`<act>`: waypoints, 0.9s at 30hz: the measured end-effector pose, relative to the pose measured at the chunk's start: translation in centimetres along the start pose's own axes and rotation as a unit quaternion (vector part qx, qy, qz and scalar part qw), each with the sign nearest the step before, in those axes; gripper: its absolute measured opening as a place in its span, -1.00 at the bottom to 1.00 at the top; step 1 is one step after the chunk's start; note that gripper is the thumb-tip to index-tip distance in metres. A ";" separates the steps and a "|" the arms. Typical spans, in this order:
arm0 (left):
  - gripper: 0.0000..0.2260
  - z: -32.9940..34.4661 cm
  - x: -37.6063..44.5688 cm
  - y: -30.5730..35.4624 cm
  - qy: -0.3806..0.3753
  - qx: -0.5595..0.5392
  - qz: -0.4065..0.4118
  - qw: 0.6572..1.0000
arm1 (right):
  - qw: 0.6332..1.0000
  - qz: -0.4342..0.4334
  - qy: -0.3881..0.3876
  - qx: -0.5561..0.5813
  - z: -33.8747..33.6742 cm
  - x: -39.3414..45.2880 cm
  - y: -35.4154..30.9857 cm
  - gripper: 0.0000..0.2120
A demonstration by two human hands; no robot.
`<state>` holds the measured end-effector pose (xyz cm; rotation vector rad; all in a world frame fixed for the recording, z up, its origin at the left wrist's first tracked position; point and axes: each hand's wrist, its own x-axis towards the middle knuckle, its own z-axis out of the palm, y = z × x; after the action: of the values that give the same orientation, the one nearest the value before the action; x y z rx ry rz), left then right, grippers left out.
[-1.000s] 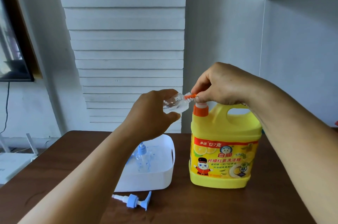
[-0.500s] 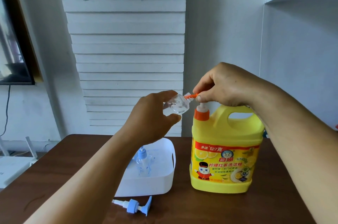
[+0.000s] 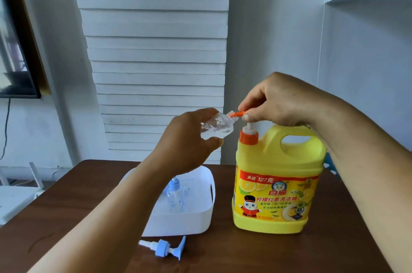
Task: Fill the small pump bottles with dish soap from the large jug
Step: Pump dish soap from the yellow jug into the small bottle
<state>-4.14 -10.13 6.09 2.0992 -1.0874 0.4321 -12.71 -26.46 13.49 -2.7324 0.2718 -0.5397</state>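
A small clear bottle [image 3: 217, 128] is held in the air by the left hand [image 3: 189, 139]. The fingers are curled round it, and it is tipped on its side with its open mouth toward the right hand [image 3: 278, 103]. The orange spout [image 3: 236, 114] of the jug's pump is pinched between the right thumb and finger, and its tip sits right at the bottle's mouth. Just under the right fingers, the white pump stem [image 3: 249, 126] is seen sticking up from the orange cap [image 3: 248, 137] of the big yellow jug [image 3: 278, 183], which stands on the brown table [image 3: 245, 250]. Below the left fingers, a white tub [image 3: 178, 221] is set beside the jug, with another little bottle [image 3: 175, 194] inside. A blue pump top [image 3: 163, 247] is laid on the table in front of the tub.
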 end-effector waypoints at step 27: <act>-0.63 0.2 0.0 0.0 0.003 0.001 -0.009 1.000 | 1.000 -0.001 0.000 0.014 0.0 0.1 0.2 -0.91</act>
<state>-4.14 -10.25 5.96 2.1056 -1.0643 0.4309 -12.61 -26.68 13.42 -2.7049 0.2608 -0.5411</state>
